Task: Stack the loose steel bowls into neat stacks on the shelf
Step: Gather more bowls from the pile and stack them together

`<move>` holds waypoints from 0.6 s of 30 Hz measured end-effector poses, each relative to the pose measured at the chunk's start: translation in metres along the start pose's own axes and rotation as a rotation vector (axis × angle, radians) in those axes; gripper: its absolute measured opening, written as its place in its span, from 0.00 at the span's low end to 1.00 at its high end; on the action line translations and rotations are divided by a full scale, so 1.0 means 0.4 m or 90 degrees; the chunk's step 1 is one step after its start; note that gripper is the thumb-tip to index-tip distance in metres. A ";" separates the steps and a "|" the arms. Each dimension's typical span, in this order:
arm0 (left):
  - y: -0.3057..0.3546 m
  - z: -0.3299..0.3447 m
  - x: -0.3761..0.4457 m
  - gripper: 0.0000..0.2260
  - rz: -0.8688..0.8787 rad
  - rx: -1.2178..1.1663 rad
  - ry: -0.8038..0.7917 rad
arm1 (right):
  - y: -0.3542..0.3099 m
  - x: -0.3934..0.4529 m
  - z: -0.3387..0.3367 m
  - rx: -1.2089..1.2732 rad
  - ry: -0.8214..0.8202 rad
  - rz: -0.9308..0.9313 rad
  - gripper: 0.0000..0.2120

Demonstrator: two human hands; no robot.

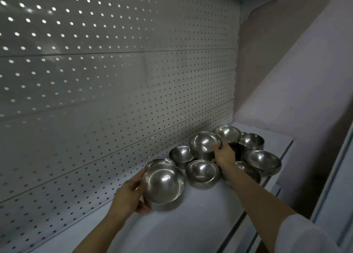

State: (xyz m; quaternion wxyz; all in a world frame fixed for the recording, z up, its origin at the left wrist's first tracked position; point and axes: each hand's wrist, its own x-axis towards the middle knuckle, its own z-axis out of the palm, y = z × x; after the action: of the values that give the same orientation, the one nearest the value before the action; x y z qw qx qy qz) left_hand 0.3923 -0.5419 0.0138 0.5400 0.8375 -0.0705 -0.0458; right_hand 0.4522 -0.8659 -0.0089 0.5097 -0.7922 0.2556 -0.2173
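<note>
Several shiny steel bowls crowd the right half of a white shelf (191, 220). My left hand (129, 195) grips the nearest bowl (164, 184) by its left side, tilted toward me. Just behind it sits another bowl (159, 161). My right hand (224, 154) holds the rim of a raised bowl (204, 144) that seems to rest on others. A loose bowl (202, 173) sits between my hands. More bowls stand at the back (227, 133), far right (262, 161) and rear left (180, 154).
A grey perforated back panel (114, 81) rises behind the shelf. A pale pink side wall (296, 81) closes the right end. The shelf's front edge rail (275, 187) runs along the right, with another bowl (251, 140) in the corner.
</note>
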 end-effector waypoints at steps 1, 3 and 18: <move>-0.006 -0.008 0.003 0.16 -0.004 -0.011 0.008 | 0.001 0.002 0.011 -0.002 -0.001 0.008 0.28; -0.022 -0.016 0.005 0.17 -0.007 -0.032 0.022 | 0.005 0.009 0.028 0.008 0.007 0.018 0.29; -0.049 -0.037 -0.057 0.20 -0.012 -0.117 0.098 | -0.055 -0.083 0.014 0.057 0.101 -0.074 0.20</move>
State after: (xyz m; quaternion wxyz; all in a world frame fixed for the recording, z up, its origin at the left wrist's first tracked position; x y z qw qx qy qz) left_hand 0.3733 -0.5167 0.0021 0.6178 0.7861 -0.0166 0.0072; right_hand 0.4338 -0.8334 0.0066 0.5094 -0.7622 0.2389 -0.3201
